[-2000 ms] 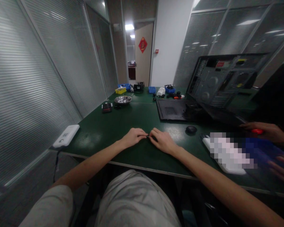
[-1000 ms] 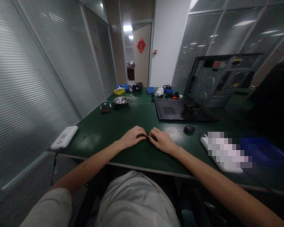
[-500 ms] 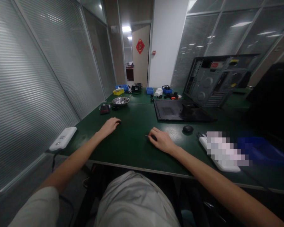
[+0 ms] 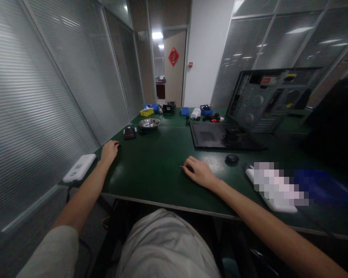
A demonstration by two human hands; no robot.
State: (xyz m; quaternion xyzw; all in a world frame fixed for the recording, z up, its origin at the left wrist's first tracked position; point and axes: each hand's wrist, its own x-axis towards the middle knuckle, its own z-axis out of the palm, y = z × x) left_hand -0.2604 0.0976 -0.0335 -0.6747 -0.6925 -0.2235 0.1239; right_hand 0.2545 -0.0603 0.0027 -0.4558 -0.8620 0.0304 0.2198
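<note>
My left hand (image 4: 109, 151) rests at the left of the green table (image 4: 150, 173), fingers closed around a small black object (image 4: 119, 145) that mostly hides behind the fingertips. Its kind cannot be made out. My right hand (image 4: 199, 172) lies near the middle of the table. A thin, pale, pointed shaft (image 4: 181, 166) pokes out left from between its thumb and fingers; it looks like the tip of a screwdriver, with the rest covered by the palm. Beyond my left hand are a dark red-and-black box (image 4: 130, 133) and a metal bowl (image 4: 149, 123) with small parts inside.
A black panel (image 4: 205, 137) lies right of centre, before an open computer case (image 4: 255, 102). Nearer are a round black object (image 4: 232, 158) and a white device (image 4: 278, 206), partly pixelated. Small bins (image 4: 185, 111) line the back; another white device (image 4: 79, 168) sits left.
My left hand has moved left and slightly away from me, carrying the small black object. My right hand keeps its place and grip. The view has shifted slightly.
</note>
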